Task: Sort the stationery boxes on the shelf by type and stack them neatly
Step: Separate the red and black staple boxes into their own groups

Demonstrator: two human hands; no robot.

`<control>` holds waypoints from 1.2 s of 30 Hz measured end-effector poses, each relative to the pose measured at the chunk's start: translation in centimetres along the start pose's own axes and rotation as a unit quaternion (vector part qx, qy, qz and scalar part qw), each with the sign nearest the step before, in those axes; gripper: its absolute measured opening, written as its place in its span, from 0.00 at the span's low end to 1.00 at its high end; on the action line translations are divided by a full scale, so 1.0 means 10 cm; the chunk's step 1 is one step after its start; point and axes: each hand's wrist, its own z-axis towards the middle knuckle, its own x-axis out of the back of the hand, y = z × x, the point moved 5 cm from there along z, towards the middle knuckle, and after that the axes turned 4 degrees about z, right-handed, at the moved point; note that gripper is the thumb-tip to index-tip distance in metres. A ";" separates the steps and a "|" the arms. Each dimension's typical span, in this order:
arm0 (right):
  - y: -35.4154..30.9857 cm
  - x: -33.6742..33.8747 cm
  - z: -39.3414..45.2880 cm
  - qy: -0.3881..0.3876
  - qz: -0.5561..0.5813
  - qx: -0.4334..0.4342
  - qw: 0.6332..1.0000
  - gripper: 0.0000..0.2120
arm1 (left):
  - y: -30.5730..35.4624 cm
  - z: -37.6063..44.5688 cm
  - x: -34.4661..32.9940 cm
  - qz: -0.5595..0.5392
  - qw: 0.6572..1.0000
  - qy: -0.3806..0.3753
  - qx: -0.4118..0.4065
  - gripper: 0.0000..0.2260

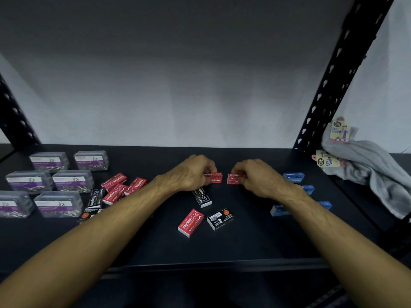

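My left hand [193, 172] grips a small stack of red staple boxes [215, 178] near the middle of the dark shelf [244, 241]. Just to its right, my right hand [255, 176] pinches another red staple box [234, 178]. A black staple box [202, 197] lies just in front of my left hand. Closer to me lie one red staple box [190, 222] and one black box [220, 218]. More red boxes [121, 186] and black boxes [95, 198] are scattered at left. Blue boxes [294, 177] lie at right, partly hidden by my right forearm.
Several clear paper-clip boxes [72, 180] stand in rows at the far left. Grey face towels with tags [367, 165] lie on the neighbouring shelf at right. Black perforated uprights [329, 85] frame the shelf; a grey wall is behind.
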 end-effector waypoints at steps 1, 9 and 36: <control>0.00 0.00 0.00 0.000 0.000 0.001 1.000 0.13 | 0.00 0.00 0.00 0.000 1.000 0.000 0.000 0.09; -0.01 0.00 -0.01 -0.001 -0.003 0.004 1.000 0.12 | -0.01 0.00 0.00 0.006 1.000 0.003 -0.001 0.09; -0.45 0.14 -0.51 0.093 0.011 0.055 0.994 0.13 | -0.04 -0.70 0.26 0.019 0.994 0.103 -0.006 0.07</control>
